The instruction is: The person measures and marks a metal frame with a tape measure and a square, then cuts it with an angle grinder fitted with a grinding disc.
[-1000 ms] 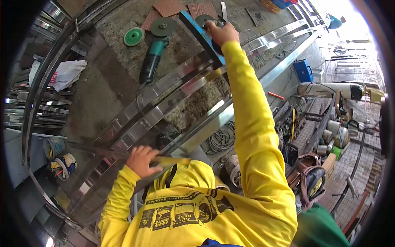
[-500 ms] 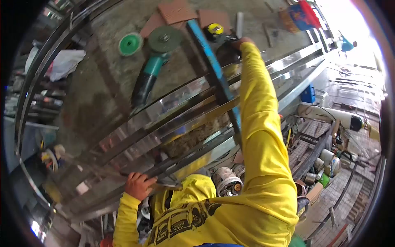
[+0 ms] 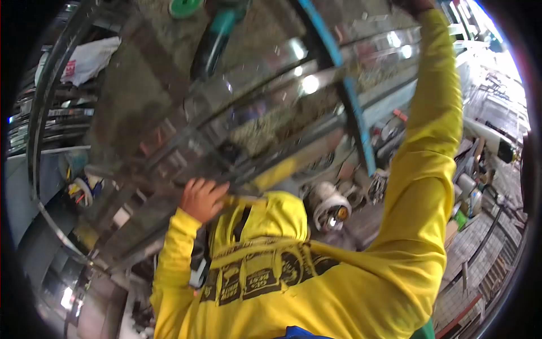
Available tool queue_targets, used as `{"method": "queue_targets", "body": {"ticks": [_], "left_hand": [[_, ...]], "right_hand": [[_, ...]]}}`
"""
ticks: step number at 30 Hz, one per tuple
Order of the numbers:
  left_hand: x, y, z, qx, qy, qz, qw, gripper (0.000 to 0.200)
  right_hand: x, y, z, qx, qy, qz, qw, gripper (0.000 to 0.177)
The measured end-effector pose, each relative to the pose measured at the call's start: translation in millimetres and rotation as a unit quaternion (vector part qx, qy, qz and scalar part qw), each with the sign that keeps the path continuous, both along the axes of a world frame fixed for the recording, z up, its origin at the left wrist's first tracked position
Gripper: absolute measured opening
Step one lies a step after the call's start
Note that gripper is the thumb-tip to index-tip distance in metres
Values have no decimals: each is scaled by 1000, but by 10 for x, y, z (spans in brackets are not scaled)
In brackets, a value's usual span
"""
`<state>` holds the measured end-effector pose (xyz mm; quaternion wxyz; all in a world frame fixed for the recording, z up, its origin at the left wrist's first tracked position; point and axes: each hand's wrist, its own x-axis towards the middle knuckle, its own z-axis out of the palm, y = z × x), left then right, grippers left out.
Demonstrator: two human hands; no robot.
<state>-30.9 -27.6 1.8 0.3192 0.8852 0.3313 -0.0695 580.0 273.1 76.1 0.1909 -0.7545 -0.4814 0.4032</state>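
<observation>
My left hand (image 3: 204, 200) is closed around a narrow brownish bar (image 3: 245, 200) beside the metal frame (image 3: 271, 161), in front of my yellow hood. My right arm stretches far out to the upper right. At its end my right hand (image 3: 416, 5) is dark, blurred and partly cut off by the top edge, so its fingers and anything in them do not show. An angle grinder (image 3: 213, 42) with a teal and black body lies on the work surface, its disc end mostly out of view. Next to it is a green round disc (image 3: 185, 5). A blue metal bar (image 3: 351, 104) crosses the frame.
White buckets (image 3: 330, 212) with odds and ends stand below the frame. A white plastic bag (image 3: 93, 59) hangs at the left by a curved metal rail (image 3: 38, 130). Tools and containers (image 3: 468, 189) clutter the tiled floor at the right.
My view has shifted, so the grinder and green disc sit higher and the tape measure has left view. My right hand has moved up and right; my left hand stays closed on the bar.
</observation>
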Motion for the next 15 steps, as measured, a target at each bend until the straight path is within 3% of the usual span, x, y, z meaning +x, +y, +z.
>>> {"method": "queue_targets", "body": {"ticks": [3, 5, 7, 8, 10, 11, 13, 15], "left_hand": [[102, -11, 69, -7, -53, 3, 999, 59], [66, -76, -29, 10, -122, -1, 993, 64], [-66, -44, -131, 38, -201, 5, 979, 66], [-106, -56, -173, 54, -229, -10, 972, 76], [-145, -187, -268, -12, -318, 55, 946, 82], [-110, -167, -247, 16, -333, 35, 942, 84], [-43, -131, -199, 75, -361, -1, 929, 88], [96, -80, -41, 128, -370, -58, 918, 88]], "right_hand": [[-67, -1203, -81, 228, 75, -81, 967, 32], [-639, -2101, 290, 280, 72, -156, 945, 33], [-1632, -2930, 585, 266, 88, -226, 933, 34], [-2086, -3297, 626, 239, 111, -253, 931, 35], [-2956, -3923, 557, 163, 225, -257, 926, 38], [-3215, -4244, 292, 104, 274, -281, 914, 32], [-3856, -4604, -15, 126, 391, -310, 857, 30], [-4222, -4778, -312, 105, 519, -368, 764, 31]]}}
